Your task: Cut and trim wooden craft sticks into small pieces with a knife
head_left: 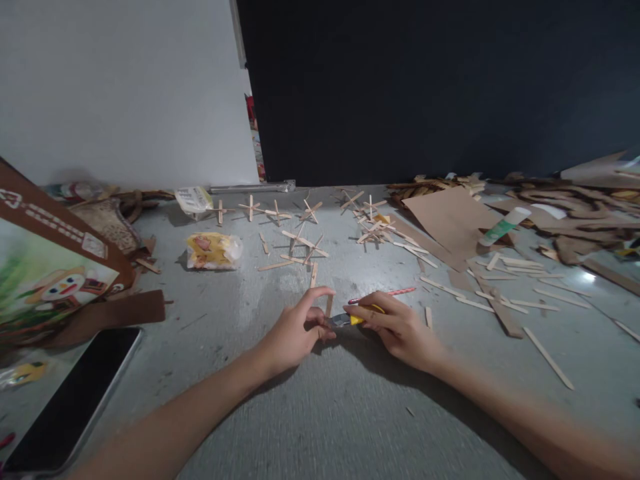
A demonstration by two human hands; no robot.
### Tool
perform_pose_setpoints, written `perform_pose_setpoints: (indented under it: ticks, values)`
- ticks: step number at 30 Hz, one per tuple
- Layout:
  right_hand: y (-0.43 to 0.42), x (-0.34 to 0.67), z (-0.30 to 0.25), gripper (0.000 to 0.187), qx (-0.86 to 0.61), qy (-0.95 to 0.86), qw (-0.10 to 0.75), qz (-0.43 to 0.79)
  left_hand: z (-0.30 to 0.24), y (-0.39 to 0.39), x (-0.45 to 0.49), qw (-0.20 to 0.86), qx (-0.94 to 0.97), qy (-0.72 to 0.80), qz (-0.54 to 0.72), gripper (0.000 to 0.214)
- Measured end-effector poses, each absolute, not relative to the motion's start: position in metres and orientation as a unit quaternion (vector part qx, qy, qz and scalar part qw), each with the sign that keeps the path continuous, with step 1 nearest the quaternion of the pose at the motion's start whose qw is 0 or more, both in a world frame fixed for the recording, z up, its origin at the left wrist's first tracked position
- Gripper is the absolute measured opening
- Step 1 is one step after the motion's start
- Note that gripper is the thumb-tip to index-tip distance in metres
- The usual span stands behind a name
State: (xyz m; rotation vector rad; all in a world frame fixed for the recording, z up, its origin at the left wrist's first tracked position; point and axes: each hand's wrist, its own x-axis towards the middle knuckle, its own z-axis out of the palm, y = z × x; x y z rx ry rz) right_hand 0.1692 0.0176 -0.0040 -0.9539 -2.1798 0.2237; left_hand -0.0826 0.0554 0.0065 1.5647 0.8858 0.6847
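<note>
My left hand [295, 330] is closed, its thumb and fingers pinching a short wooden craft stick [329, 307] that points upward. My right hand [400, 328] is wrapped round pliers [342, 321] with yellow handles and a grey metal head. The head points left and meets the stick close to my left fingertips; whether the jaws grip it I cannot tell. Just beyond my right fingers lies a red-patterned pencil [400, 291]. Another craft stick [313, 275] lies past my left hand.
Crossed-stick pieces [305, 248] stand farther back. Loose craft sticks [520, 303], a glue stick [505, 227] and brown cardboard [450, 220] are on the right. To the left are a yellow packet [213, 251], a phone [75, 400] and a printed bag [55, 260].
</note>
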Motion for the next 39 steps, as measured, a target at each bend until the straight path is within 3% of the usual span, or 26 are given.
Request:
perform_pose_setpoints:
  ticks: [17, 39]
  values:
    - [0.015, 0.165, -0.008, 0.058, -0.367, -0.855, 0.359, 0.073, 0.003, 0.054, -0.082, 0.575, 0.672, 0.38, 0.27, 0.06]
    - [0.018, 0.16, -0.008, 0.052, -0.372, -0.845, 0.373, 0.091, 0.002, 0.055, -0.082, 0.589, 0.655, 0.383, 0.279, 0.056]
